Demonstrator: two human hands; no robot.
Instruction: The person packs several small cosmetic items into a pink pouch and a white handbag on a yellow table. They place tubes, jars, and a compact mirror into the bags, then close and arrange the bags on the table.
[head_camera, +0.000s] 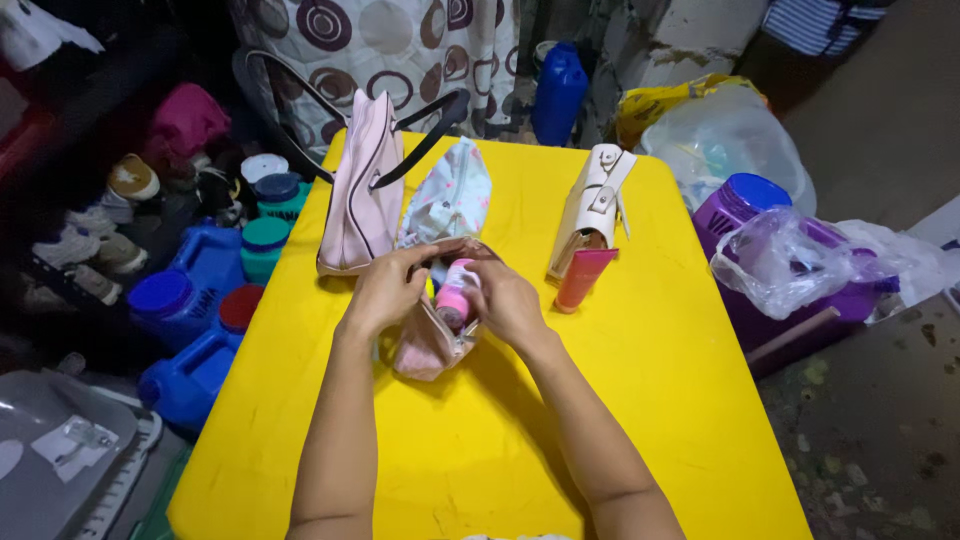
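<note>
On the yellow table (640, 400) lies a small pink pouch (425, 345), its mouth held wide. My left hand (385, 290) grips the pouch's upper rim. My right hand (505, 300) holds a pink and white bottle (457, 292) that sits partly inside the pouch's opening. Just behind the pouch lies a pale floral pouch (450, 195).
A pink handbag (362, 190) with dark straps lies at the back left, a white bag (592, 205) and a coral tube (582, 280) at the right. Blue jugs (185, 330) and shoes stand left of the table, a purple basket (770, 260) with plastic bags right.
</note>
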